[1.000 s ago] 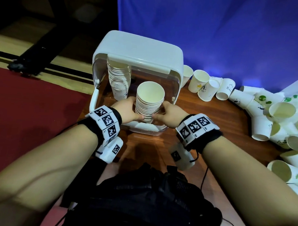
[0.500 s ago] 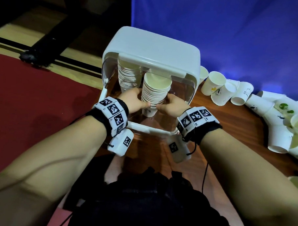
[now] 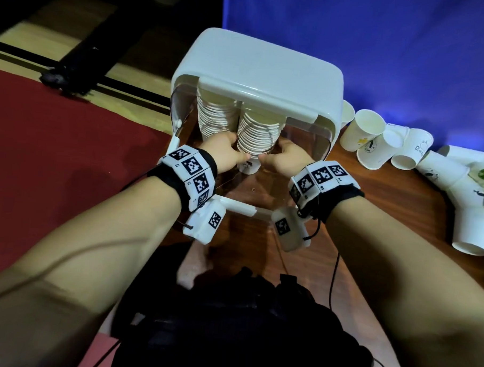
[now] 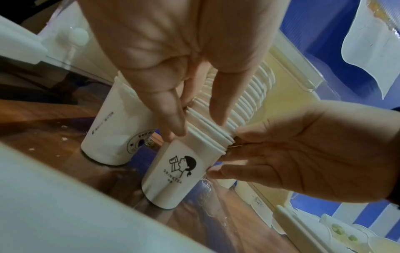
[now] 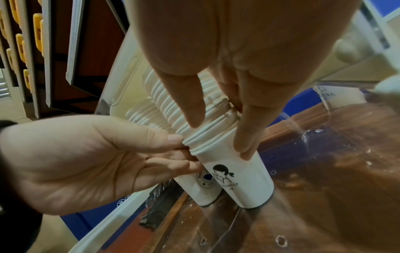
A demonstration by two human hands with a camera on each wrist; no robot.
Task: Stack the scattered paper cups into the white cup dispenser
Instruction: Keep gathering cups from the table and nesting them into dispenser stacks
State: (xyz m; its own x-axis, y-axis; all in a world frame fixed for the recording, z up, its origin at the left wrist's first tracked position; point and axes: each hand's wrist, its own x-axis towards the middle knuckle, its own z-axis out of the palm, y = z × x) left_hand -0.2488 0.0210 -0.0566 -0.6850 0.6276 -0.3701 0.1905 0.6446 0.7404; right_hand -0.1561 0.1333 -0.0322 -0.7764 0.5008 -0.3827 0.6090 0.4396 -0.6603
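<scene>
both hands inside white cup dispenser (image 3: 256,73); left hand (image 3: 225,155) and right hand (image 3: 285,159) gripping nested cup stack (image 3: 256,136) low down, fingertips curled on rims; second stack (image 3: 214,118) standing just beside; loose cups (image 3: 376,139) lying on table (image 3: 372,230)

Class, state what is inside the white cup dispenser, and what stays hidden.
Inside the white cup dispenser: two stacks of paper cups, side by side. Both hands grip the right stack. The stack tops are hidden under the lid.

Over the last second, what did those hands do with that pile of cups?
Both hands, left hand and right hand, carried the stack of cups away from the body and up into the white dispenser; its top, open to view a second ago, now sits under the lid beside the other stack. The grip on its lower rims stayed. The loose cups on the table lie untouched.
</scene>
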